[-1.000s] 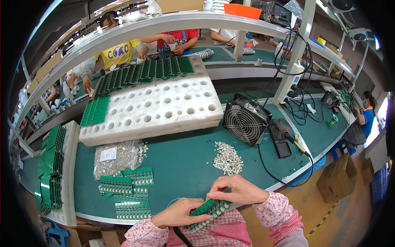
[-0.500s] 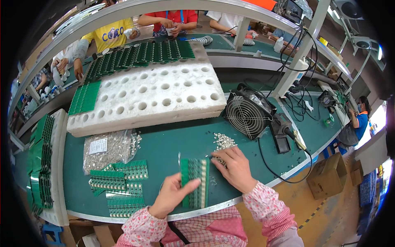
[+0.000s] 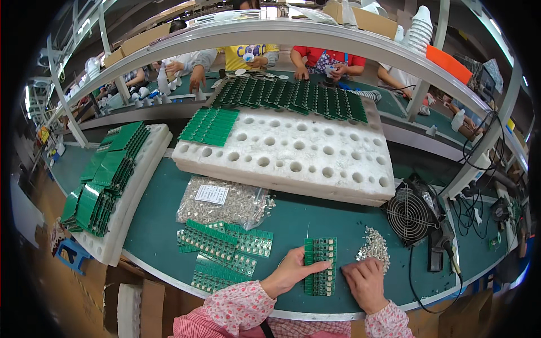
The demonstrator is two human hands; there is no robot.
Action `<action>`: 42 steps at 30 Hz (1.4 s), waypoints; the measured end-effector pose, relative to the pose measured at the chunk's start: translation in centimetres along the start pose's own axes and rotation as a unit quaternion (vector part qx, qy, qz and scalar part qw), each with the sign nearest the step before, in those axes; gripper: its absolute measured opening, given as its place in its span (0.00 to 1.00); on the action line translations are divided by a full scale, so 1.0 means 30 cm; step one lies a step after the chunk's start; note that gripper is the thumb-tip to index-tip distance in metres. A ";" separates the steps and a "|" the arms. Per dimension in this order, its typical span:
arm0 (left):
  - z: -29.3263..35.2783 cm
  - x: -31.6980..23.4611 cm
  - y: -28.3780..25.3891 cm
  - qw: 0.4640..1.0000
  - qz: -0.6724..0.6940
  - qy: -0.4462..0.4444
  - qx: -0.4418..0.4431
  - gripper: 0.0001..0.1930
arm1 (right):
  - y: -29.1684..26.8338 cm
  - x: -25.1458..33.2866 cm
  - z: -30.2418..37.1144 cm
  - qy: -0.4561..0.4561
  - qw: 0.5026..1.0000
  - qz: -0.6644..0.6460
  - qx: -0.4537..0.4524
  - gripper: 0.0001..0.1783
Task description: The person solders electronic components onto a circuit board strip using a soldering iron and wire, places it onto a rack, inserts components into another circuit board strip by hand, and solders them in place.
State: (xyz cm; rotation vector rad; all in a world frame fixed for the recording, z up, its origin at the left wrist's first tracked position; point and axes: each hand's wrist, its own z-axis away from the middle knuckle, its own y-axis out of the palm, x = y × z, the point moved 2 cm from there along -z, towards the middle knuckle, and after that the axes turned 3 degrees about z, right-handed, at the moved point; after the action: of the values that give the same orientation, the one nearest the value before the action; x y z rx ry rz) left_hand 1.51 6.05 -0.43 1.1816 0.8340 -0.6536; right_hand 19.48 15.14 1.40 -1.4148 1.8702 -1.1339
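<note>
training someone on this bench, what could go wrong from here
The right hand, at the near edge of the loose parts, might scatter some. The left sleeve, close to the overlapping green boards, could drag them. The left hand holds a board with its bare thumb across it, possibly smudging it.

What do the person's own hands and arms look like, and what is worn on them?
The left hand and the right hand are bare, without gloves. The left sleeve and right sleeve are pale, with a small pink and red print, and reach the wrists. Farther up on the left, pinker fabric shows.
</note>
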 end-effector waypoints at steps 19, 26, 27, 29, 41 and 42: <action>-0.054 -0.008 0.009 1.000 0.015 -0.004 -0.018 0.08 | -0.007 0.016 0.059 0.087 0.996 0.019 -0.023 0.09; -0.050 -0.008 0.011 0.999 -0.036 -0.001 -0.006 0.08 | -0.020 0.006 0.076 0.080 0.994 0.074 -0.009 0.13; -0.050 -0.012 0.015 0.999 -0.034 0.001 -0.007 0.08 | -0.025 0.001 0.076 0.090 0.993 0.073 -0.006 0.14; -0.048 -0.016 0.019 0.999 -0.052 -0.005 -0.003 0.09 | -0.027 -0.008 0.081 0.091 0.993 0.076 -0.004 0.14; -0.044 -0.026 0.023 0.997 -0.068 -0.018 0.000 0.10 | -0.045 -0.032 0.134 0.168 0.984 0.045 -0.034 0.12; -0.043 -0.026 0.024 0.998 -0.068 -0.017 0.000 0.10 | -0.048 -0.029 0.139 0.160 0.985 0.053 -0.028 0.12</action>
State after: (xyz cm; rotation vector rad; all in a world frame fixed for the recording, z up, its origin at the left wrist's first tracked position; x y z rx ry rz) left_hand 1.37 7.50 0.40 1.1172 0.8908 -0.7825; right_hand 23.83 14.56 0.47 -1.2005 2.1849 -1.3259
